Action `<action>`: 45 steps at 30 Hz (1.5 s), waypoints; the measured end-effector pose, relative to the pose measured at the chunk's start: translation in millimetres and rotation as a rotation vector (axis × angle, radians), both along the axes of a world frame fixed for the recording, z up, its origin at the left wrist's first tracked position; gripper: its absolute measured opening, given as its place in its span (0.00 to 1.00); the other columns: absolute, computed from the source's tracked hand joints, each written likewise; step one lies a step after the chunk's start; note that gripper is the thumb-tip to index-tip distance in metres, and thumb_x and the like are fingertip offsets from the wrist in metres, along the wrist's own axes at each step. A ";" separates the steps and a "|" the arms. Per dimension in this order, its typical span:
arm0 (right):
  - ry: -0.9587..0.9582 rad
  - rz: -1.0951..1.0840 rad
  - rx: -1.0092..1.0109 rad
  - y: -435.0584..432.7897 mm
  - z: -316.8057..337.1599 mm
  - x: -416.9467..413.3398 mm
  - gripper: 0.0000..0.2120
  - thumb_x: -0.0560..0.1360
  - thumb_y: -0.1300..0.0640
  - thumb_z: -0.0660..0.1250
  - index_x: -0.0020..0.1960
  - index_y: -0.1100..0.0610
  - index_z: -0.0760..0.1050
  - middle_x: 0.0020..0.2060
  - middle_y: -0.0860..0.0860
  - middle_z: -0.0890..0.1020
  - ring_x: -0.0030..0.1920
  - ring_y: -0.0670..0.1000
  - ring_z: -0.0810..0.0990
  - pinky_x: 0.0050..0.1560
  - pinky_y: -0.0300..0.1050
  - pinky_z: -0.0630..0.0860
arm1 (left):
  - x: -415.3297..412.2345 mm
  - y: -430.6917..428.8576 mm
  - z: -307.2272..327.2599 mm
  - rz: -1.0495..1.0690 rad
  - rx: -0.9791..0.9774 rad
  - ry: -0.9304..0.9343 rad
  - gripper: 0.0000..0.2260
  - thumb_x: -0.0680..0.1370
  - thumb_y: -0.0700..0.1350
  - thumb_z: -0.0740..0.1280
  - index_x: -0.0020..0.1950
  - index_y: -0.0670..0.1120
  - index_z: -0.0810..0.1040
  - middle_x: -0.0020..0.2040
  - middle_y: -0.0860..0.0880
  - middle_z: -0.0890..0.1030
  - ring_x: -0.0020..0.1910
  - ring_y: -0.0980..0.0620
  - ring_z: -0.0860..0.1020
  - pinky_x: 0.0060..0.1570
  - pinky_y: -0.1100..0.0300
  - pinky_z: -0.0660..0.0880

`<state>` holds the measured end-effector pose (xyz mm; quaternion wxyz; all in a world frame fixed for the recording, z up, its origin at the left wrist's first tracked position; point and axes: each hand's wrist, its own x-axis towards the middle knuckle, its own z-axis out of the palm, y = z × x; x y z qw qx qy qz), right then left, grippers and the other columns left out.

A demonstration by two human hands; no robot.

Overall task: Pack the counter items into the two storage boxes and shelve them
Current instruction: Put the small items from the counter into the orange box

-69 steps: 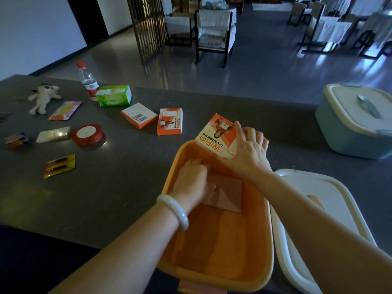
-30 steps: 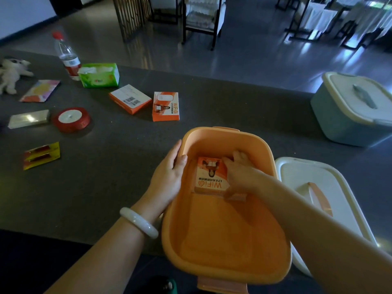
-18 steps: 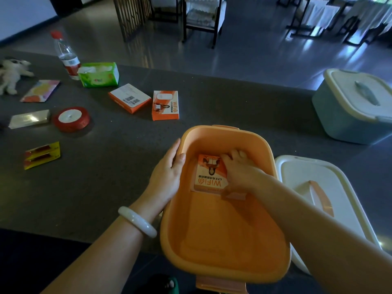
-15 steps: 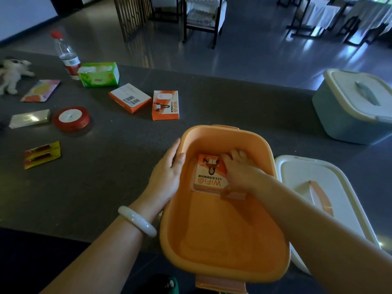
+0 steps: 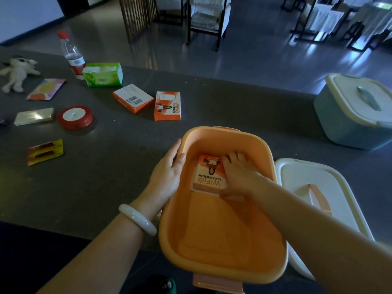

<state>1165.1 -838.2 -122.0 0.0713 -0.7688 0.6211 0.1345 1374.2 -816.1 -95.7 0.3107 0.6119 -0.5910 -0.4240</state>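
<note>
The orange box point(image 5: 222, 240) stands open on the worktop point(image 5: 106, 177), with its near end projecting past the worktop edge. Its left rim is pinched by the left hand point(image 5: 167, 175): the thumb is hooked over the rim to the inside and the other fingers are laid along the outer wall. A pale bracelet point(image 5: 136, 219) is worn on that wrist.

The right hand point(image 5: 239, 175) is lowered inside the box at its far end. A printed carton point(image 5: 209, 177) lies flat there, face up. Its right half is covered by the palm. It is held between the bent fingers point(image 5: 228, 159) at its far edge and the thumb at its near edge. The left half of the carton is exposed, between the right fingers and the left thumb. The edge of a flat pinkish item shows beneath the carton, just below the right thumb.

A white lid point(image 5: 307, 181) with an orange handle lies flat just to the right of the right forearm, beside the box. A blue box point(image 5: 350, 115) with its lid fitted stands beyond it, well apart from both hands.

To the far left of the left fingers, the following lie on the worktop:

- a second carton point(image 5: 168, 106), nearest the fingers
- a barcode carton point(image 5: 132, 100)
- a green tissue pack point(image 5: 104, 74)
- an upright bottle point(image 5: 73, 56)
- a red ribbon reel point(image 5: 75, 117)
- a shiny packet point(image 5: 34, 116)
- a yellow packet point(image 5: 45, 152)
- a coloured sachet point(image 5: 45, 89)
- a soft toy point(image 5: 17, 73)

None of these is touched by either hand.
</note>
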 end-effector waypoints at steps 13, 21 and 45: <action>-0.003 -0.003 0.005 1.2 2.9 -0.4 0.54 0.58 0.34 0.76 0.75 0.51 0.53 0.69 0.50 0.62 0.68 0.54 0.62 0.70 0.56 0.64 | -1.0 1.9 -2.1 0.010 -0.019 -0.001 0.22 0.83 0.54 0.52 0.78 0.57 0.56 0.77 0.53 0.62 0.74 0.51 0.63 0.67 0.57 0.62; -0.162 -0.059 -0.112 4.4 25.2 2.0 0.38 0.72 0.36 0.68 0.72 0.55 0.61 0.70 0.54 0.64 0.69 0.54 0.64 0.70 0.54 0.66 | -5.0 6.9 0.5 0.042 -0.001 0.015 0.22 0.83 0.54 0.53 0.78 0.58 0.56 0.77 0.53 0.61 0.74 0.51 0.63 0.69 0.52 0.63; -0.207 -0.016 -0.013 -142.8 51.8 155.4 0.25 0.76 0.42 0.66 0.66 0.56 0.70 0.62 0.55 0.75 0.57 0.55 0.76 0.56 0.49 0.74 | 126.1 -126.4 -15.0 -0.025 0.103 -0.589 0.20 0.81 0.50 0.62 0.72 0.46 0.68 0.70 0.43 0.71 0.67 0.44 0.71 0.68 0.50 0.68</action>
